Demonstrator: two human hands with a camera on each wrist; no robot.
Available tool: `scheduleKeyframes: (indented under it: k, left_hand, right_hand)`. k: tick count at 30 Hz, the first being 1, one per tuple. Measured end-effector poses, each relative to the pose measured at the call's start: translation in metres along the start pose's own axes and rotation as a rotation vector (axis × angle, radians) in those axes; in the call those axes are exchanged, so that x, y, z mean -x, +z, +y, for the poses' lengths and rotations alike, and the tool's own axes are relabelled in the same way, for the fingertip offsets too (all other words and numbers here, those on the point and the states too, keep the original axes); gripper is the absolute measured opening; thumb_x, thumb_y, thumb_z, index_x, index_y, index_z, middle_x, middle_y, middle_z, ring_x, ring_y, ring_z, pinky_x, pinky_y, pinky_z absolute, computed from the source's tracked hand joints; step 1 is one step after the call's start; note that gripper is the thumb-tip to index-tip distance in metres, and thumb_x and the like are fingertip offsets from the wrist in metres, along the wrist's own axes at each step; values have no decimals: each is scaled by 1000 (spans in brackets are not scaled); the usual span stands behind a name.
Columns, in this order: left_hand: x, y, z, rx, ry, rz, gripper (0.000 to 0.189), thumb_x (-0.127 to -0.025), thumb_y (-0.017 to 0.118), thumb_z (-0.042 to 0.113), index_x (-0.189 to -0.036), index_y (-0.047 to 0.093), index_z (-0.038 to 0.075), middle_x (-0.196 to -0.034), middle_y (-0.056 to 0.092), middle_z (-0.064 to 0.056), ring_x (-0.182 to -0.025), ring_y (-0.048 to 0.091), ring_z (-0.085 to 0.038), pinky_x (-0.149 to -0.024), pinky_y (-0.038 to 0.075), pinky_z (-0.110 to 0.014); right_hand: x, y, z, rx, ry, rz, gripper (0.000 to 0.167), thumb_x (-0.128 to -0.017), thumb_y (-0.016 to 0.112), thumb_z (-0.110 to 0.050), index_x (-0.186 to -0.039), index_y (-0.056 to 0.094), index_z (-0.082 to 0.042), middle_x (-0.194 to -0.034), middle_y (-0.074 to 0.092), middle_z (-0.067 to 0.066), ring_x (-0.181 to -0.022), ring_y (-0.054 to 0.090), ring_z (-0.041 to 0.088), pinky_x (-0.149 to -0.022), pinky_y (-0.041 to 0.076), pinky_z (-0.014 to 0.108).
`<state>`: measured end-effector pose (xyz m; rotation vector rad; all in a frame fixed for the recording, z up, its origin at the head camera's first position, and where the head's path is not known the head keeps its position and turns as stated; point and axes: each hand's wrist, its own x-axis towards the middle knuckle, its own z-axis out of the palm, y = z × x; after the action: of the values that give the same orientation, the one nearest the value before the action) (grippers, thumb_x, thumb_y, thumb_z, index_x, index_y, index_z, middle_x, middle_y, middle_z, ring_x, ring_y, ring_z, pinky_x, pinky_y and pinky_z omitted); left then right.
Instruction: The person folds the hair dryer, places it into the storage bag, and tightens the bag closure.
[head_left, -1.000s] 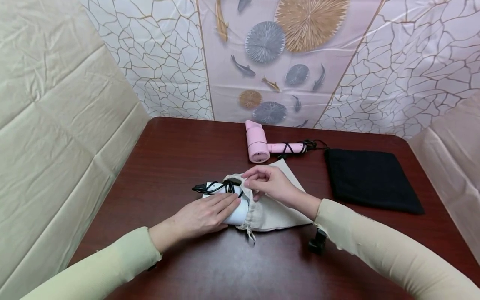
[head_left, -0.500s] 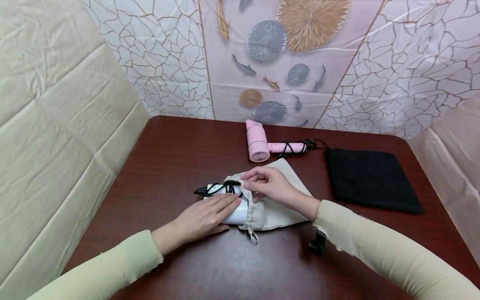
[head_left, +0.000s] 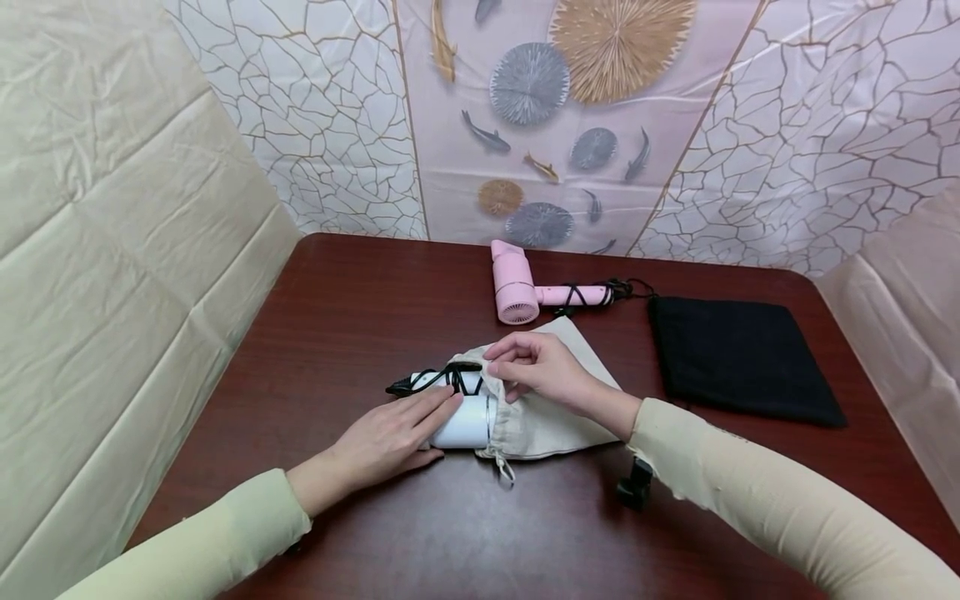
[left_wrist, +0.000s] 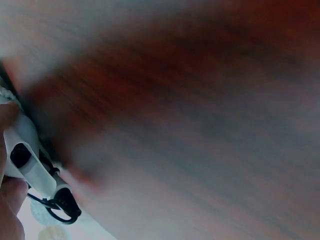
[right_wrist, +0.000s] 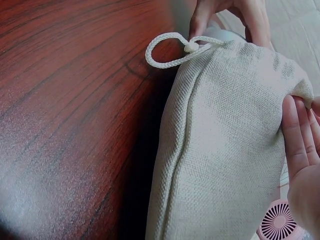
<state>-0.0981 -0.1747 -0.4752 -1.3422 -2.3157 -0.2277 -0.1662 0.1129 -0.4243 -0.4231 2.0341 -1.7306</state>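
Note:
A white hair dryer point(head_left: 462, 423), its handle folded alongside and wound with a black cord point(head_left: 455, 377), lies partly inside a beige drawstring bag point(head_left: 546, 427). My left hand point(head_left: 386, 442) grips the dryer's outer end, with thumb and fingers on either side of it. The open end of the dryer point(left_wrist: 36, 172) shows between those fingers in the left wrist view. My right hand point(head_left: 543, 367) pinches the far side of the bag's mouth between thumb and fingers. A knotted white drawstring loop point(right_wrist: 165, 50) hangs from the mouth's near side. The dryer's inner end is hidden by the bag.
Behind the bag a pink hair dryer point(head_left: 516, 283) with a black cord round its handle lies on the dark red table point(head_left: 352, 292). A flat black cloth bag point(head_left: 742, 360) lies at the right. Fabric walls surround the table's back and sides.
My left hand has slid left along the white hair dryer to its outer end, baring more of the barrel. My right hand stays at the bag's mouth.

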Motion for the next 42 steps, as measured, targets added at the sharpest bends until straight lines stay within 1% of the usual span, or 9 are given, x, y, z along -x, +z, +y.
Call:
scheduleKeyframes:
  k: [5,12,18,22,26,31,35,38,42]
  left_hand:
    - [-6,1,0,-13,23,19,84,-80,94,33,-146,57,-6,-136,67,-18,-124,68,-29,-102,59,-40]
    - [-17,-5,2,4,39,45,79,-83,90,32,-144,59,-6,-135,68,-17,-122,69,-30,-103,58,-41]
    - [-30,-15,5,-14,15,47,79,-83,91,34,-143,59,-7,-136,69,-18,-122,69,-30,-104,58,-41]
    - [-38,-19,5,-20,-5,35,79,-82,92,35,-142,61,-7,-135,70,-18,-121,70,-29,-103,58,-40]
    - [-43,-19,6,-15,-32,13,78,-82,92,35,-141,61,-6,-135,70,-18,-120,70,-29,-103,58,-39]
    - [-47,-14,9,-1,-74,-14,77,-84,90,34,-143,59,-6,-137,69,-17,-122,69,-28,-103,57,-38]
    - [-48,-8,11,14,-88,-10,77,-84,90,31,-143,59,-7,-138,68,-17,-124,68,-28,-104,57,-38]
    - [-47,-3,12,9,-84,3,78,-83,91,30,-143,59,-7,-138,67,-18,-125,68,-29,-106,56,-39]
    - [-42,4,12,-31,-62,11,79,-81,93,31,-142,60,-8,-137,68,-20,-125,68,-30,-106,56,-40]
  right_hand:
    - [2,-1,0,3,-6,16,26,-98,73,-3,-121,71,9,-100,78,11,-73,72,13,-65,65,36]
    - [7,-4,-3,2,-13,50,27,-98,74,-4,-122,71,8,-99,79,9,-73,71,14,-65,66,37]
    - [11,-7,-11,-16,-35,61,28,-98,74,-3,-123,69,10,-97,78,7,-74,70,13,-65,65,36]
    - [12,-8,-15,-2,-54,44,27,-98,74,-4,-122,70,9,-100,78,11,-75,72,13,-65,66,39]
    - [11,-6,-14,0,-55,31,27,-98,74,-4,-121,70,9,-100,78,13,-74,73,14,-66,66,40]
    - [9,-2,-13,-12,-50,23,28,-98,74,-4,-121,70,10,-100,78,13,-76,73,14,-66,66,41]
    - [8,0,-11,-29,-49,26,27,-98,74,-3,-121,69,10,-100,77,13,-76,72,13,-66,66,39]
    - [9,1,-9,-30,-40,32,27,-98,73,-3,-122,69,10,-98,77,11,-74,72,14,-65,66,38]
    - [9,1,-6,-33,-25,24,27,-98,73,-2,-122,69,10,-98,77,9,-72,72,14,-65,66,38]
